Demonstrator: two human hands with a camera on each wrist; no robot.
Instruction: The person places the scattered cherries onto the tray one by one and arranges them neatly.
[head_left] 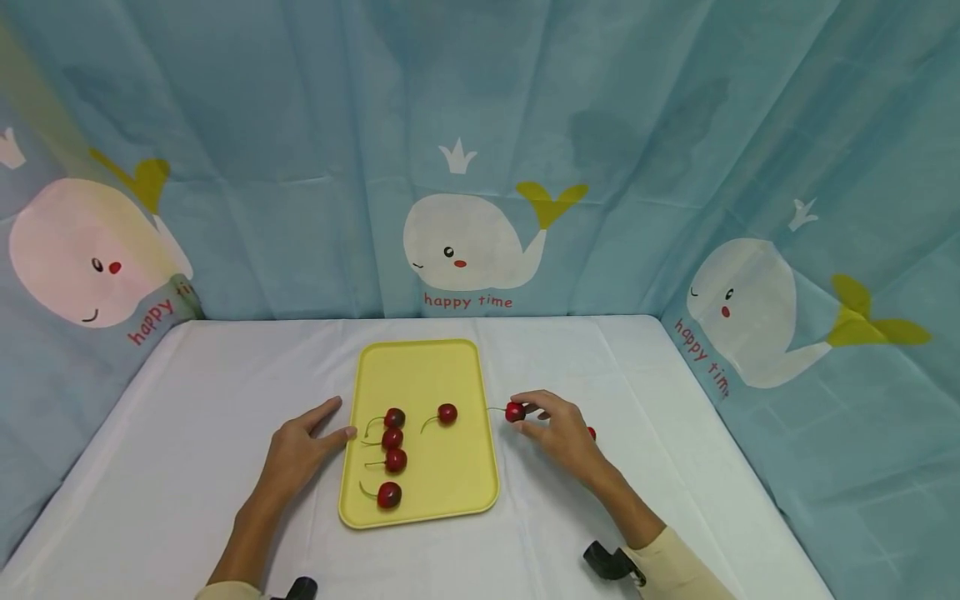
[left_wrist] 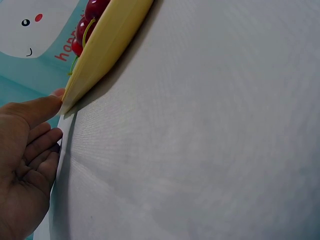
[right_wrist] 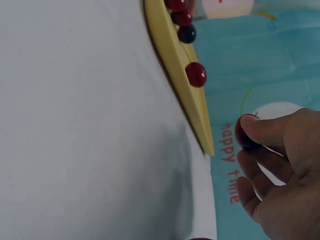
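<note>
My right hand (head_left: 561,435) pinches a dark red cherry (head_left: 514,412) between thumb and fingers, just off the right edge of the yellow tray (head_left: 423,367). The cherry's stem points left toward the tray, and in the right wrist view the held cherry (right_wrist: 245,132) shows its green stem upward. On the tray's left half, several cherries (head_left: 392,439) form a column with stems to the left. A single cherry (head_left: 447,414) lies right of that column. My left hand (head_left: 296,450) rests by the tray's left side, thumb tip touching its rim, fingers relaxed.
Another cherry (head_left: 592,433) sits on the white-covered table (head_left: 600,367), mostly hidden behind my right hand. Blue curtains (head_left: 300,167) printed with whales hang at the back and both sides. A black device (head_left: 607,562) is by the right sleeve.
</note>
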